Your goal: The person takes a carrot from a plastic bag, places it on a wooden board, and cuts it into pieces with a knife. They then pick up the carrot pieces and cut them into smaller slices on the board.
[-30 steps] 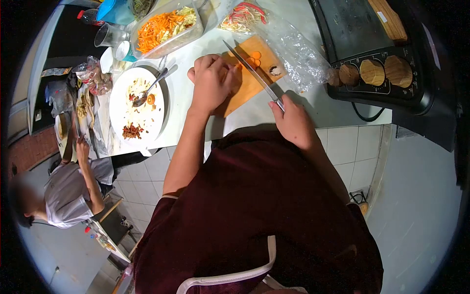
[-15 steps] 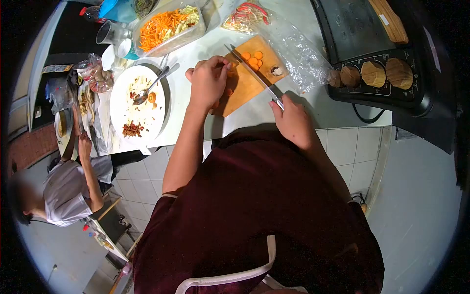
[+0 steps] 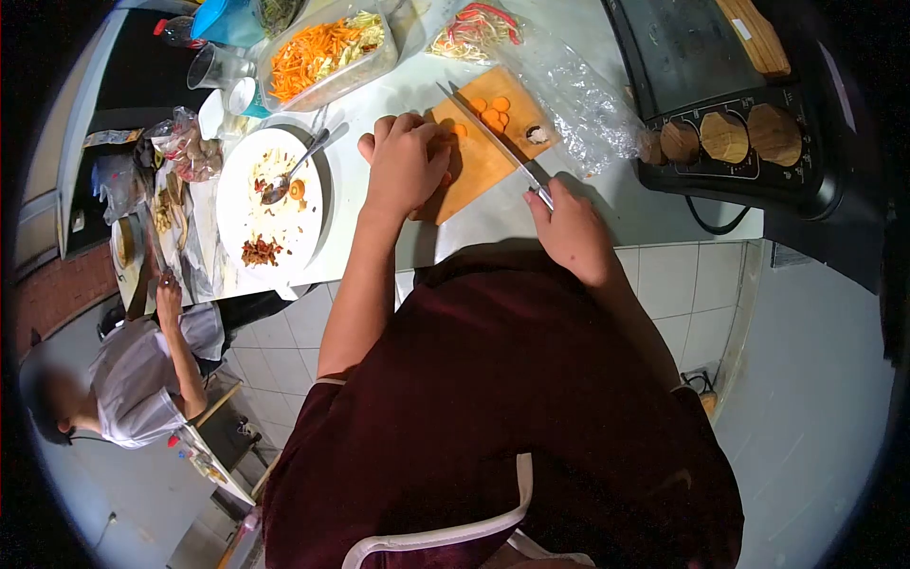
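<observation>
My right hand (image 3: 572, 232) is wrapped round the handle of a kitchen knife (image 3: 502, 147). Its long blade points away from me, slanting across a wooden cutting board (image 3: 471, 185). Just left of the blade, my left hand (image 3: 406, 166) is closed, fingers curled over a carrot (image 3: 446, 178); mostly the hand hides it, and only bits of orange show. Round carrot slices (image 3: 492, 116) lie on the board to the right of the blade. One more slice (image 3: 460, 130) rests between the blade and my left fingers.
A white plate (image 3: 237, 204) with food scraps and a spoon (image 3: 275, 194) is at left. Behind stands a plastic tub (image 3: 365, 78) of shredded carrot. A plastic bag (image 3: 592, 123) and a black electric appliance (image 3: 730, 180) are at right. Another person (image 3: 133, 389) works at far left.
The fingers of my left hand have come down and curled more over the carrot. A slice beside them now shows. The knife has barely shifted.
</observation>
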The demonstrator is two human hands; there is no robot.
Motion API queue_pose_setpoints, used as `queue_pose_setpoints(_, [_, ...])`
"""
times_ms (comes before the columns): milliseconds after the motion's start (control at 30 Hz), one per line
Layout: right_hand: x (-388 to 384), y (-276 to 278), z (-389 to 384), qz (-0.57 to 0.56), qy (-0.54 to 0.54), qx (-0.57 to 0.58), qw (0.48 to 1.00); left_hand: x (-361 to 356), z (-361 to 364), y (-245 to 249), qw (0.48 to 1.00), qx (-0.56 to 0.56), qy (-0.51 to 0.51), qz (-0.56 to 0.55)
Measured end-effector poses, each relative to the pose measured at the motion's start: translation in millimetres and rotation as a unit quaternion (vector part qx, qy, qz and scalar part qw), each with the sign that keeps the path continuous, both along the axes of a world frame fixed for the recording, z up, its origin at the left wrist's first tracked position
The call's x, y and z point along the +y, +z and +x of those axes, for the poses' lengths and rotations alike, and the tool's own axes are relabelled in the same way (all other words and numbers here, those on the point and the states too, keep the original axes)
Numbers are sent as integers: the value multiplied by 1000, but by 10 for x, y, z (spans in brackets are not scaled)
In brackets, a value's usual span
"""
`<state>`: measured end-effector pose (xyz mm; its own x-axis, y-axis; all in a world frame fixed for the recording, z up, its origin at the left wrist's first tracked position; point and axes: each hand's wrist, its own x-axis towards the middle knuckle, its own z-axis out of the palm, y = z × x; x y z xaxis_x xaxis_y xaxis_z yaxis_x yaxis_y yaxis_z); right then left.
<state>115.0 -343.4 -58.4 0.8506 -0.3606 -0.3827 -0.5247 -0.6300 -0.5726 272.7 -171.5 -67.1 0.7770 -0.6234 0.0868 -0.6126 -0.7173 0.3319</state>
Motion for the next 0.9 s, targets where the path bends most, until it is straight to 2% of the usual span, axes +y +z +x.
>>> queue_pose_setpoints(200, [-3,45,3,5,3,28,1000,20,50,49,998,40,24,-39])
queue_pose_setpoints(300, [-16,14,-2,5,11,30,999,82,104,126,987,83,46,-131])
queue_pose_setpoints(333, [-15,26,-2,4,12,30,999,111,128,128,987,83,47,-132])
queue_pose_setpoints(400, [-11,67,12,3,20,39,999,158,174,136,970,153,104,-159])
queue_pose_setpoints(533, [6,78,33,12,21,41,999,202,165,176,962,179,112,-175])
queue_pose_setpoints(667, [18,68,28,-9,27,29,999,211,189,93,959,182,87,-199])
queue_pose_setpoints(733, [24,78,39,-6,29,29,999,229,206,121,982,141,12,-126])
queue_pose_setpoints(767, [23,73,39,-4,30,33,999,257,229,116,982,140,14,-127])
queue_pose_setpoints(833, [23,50,39,-2,34,35,999,341,293,120,980,57,40,-185])
queue_pose_setpoints(867, [31,30,27,-6,28,26,999,398,297,138,980,55,42,-186])
queue_pose_setpoints(900, [37,18,20,-11,22,16,1000,453,276,193,982,89,88,-139])
